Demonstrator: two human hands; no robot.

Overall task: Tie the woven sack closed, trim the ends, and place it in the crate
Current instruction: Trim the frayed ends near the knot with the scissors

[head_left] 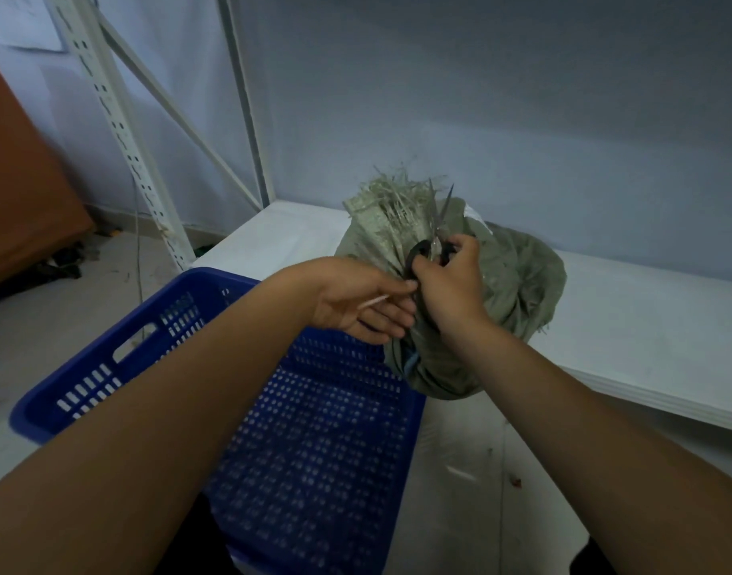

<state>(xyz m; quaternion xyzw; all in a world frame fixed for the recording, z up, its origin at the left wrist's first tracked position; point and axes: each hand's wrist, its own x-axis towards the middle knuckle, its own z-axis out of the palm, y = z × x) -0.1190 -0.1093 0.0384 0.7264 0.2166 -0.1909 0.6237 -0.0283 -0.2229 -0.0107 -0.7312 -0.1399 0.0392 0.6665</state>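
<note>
A grey-green woven sack [518, 280] stands on the front edge of a white shelf board [646, 317], its gathered neck frayed at the top. My right hand [451, 280] grips black-handled scissors [437, 230] against the neck, blades pointing up and slightly apart. My left hand [368, 302] sits just left of it and pinches a short pale strip of tie [372, 302] between thumb and fingers. The blue perforated crate [314, 429] stands below and left of the sack, under my left forearm.
A white slotted rack upright [119, 130] with diagonal braces rises at the back left. An orange-brown panel [19, 193] leans at the far left over a littered floor. A grey wall closes the back.
</note>
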